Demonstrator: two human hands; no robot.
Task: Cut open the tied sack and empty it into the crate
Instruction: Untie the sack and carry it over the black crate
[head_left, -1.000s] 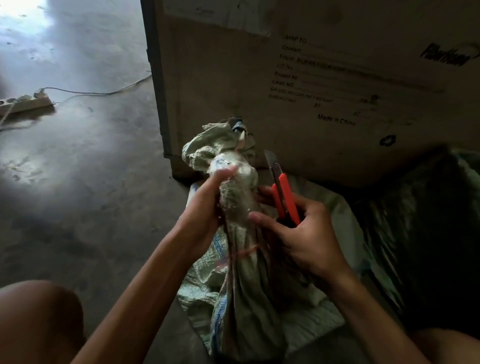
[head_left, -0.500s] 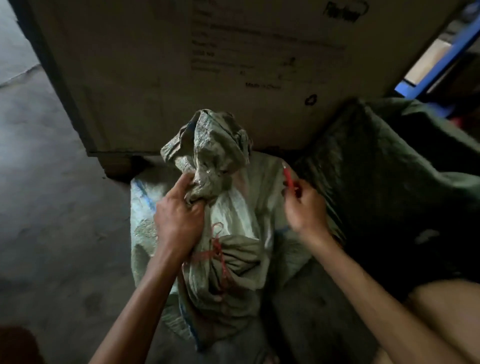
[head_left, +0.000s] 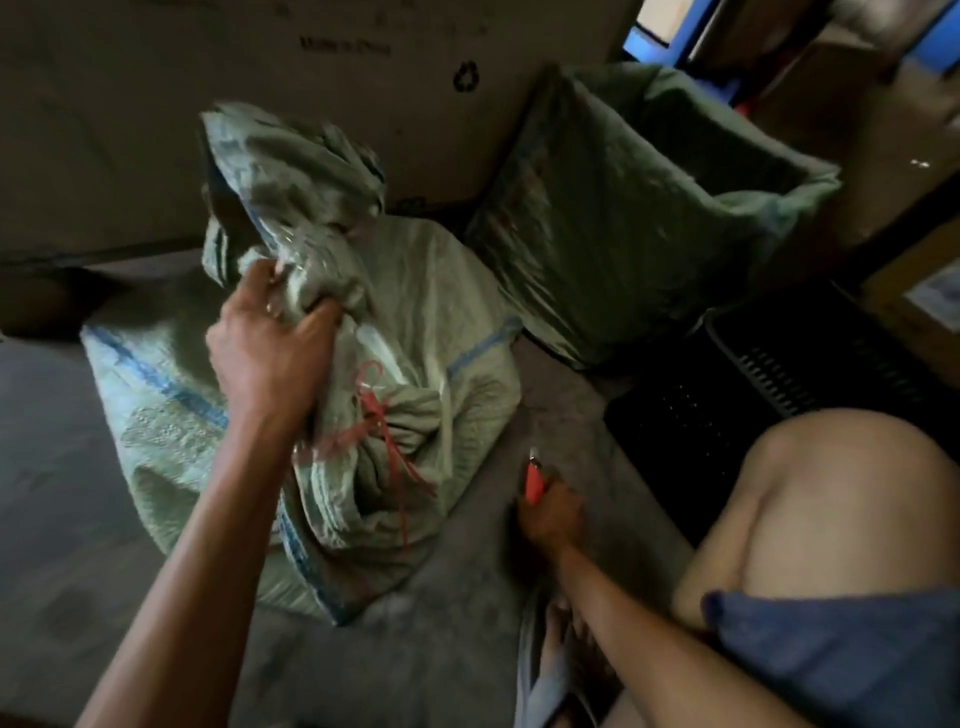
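Note:
A pale green woven sack (head_left: 436, 322) with blue stripes stands on the concrete floor, its neck bunched and twisted. Red string (head_left: 382, 415) hangs loose around the neck below the bunch. My left hand (head_left: 270, 348) grips the bunched top of the sack. My right hand (head_left: 550, 512) is low near the floor to the right of the sack, closed around a red-handled cutter (head_left: 535, 475) that points upward. A black slatted crate (head_left: 800, 374) sits at the right, partly behind my knee.
A large cardboard box (head_left: 311, 104) stands right behind the sack. An open dark green sack (head_left: 649, 218) stands to the right of it. My bare knee (head_left: 831, 504) and blue shorts fill the lower right. More boxes and a blue frame lie at the top right.
My right hand with the cutter has moved away from the sack's neck down to the floor. The red string now hangs loose. The view has swung right, showing the crate.

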